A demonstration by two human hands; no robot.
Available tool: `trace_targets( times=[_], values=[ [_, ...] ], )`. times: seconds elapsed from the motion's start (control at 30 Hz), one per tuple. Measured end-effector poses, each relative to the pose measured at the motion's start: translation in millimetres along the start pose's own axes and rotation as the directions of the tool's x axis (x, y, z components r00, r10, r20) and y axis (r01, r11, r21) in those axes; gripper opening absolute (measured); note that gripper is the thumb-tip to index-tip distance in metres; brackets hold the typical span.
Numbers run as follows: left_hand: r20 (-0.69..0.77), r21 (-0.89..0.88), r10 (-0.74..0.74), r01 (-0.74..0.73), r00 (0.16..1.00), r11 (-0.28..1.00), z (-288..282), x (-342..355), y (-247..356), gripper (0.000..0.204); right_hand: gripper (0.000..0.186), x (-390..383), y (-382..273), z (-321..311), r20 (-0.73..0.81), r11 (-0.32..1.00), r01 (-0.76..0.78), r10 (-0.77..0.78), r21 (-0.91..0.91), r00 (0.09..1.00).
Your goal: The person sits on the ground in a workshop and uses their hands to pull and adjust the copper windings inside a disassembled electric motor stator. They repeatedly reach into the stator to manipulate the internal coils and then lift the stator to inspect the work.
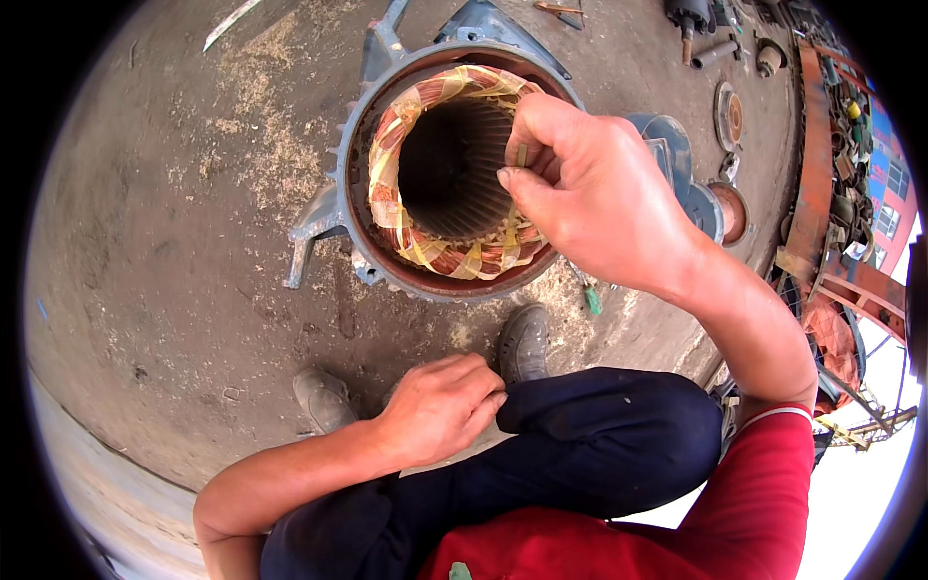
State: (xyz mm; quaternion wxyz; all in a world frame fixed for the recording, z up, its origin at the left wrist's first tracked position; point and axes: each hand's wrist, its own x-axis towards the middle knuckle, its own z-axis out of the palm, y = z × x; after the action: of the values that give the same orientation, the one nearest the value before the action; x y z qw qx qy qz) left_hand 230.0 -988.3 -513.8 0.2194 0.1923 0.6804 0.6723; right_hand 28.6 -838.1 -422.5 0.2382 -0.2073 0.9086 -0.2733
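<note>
An electric motor housing (352,208), blue-grey and ribbed, stands on the ground with its round open end facing up. Inside its rim sits a ring of copper winding (387,184), wrapped with yellowish tape; the slotted bore in the middle is dark. Over the right side of that ring is my right hand (590,188), thumb and fingers pinching a small thin yellowish strip (523,156). The hand hides part of the winding. My left hand (443,406) rests by my knee, fingers curled together, with nothing visible in it; its palm side is hidden.
Pale shavings (261,126) lie scattered left of the motor. A green-handled tool (592,298) is on the ground near its lower right. Metal parts, including a round flange (729,116), lie at the far right, beside a rusty steel beam (807,155). My shoes (523,343) are close below the motor.
</note>
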Motion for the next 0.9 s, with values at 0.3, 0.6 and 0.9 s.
trace_targets(
  times=[0.3,0.6,0.9],
  values=[
    [-0.018,0.006,0.019,-0.018,1.0,1.0,2,0,-6,0.01,0.011,24,0,10,0.064,0.988,0.086,-0.078,-0.129,0.995],
    [-0.047,-0.037,0.028,-0.029,0.999,0.999,-4,0,-9,0.012,0.012,2,3,8,-0.058,0.988,-0.115,0.122,0.106,0.991],
    [-0.05,-0.074,-0.014,0.01,0.999,0.997,-7,-4,-16,0.012,0.019,18,-17,0,0.137,0.978,-0.078,0.106,-0.196,0.985]
  ],
)
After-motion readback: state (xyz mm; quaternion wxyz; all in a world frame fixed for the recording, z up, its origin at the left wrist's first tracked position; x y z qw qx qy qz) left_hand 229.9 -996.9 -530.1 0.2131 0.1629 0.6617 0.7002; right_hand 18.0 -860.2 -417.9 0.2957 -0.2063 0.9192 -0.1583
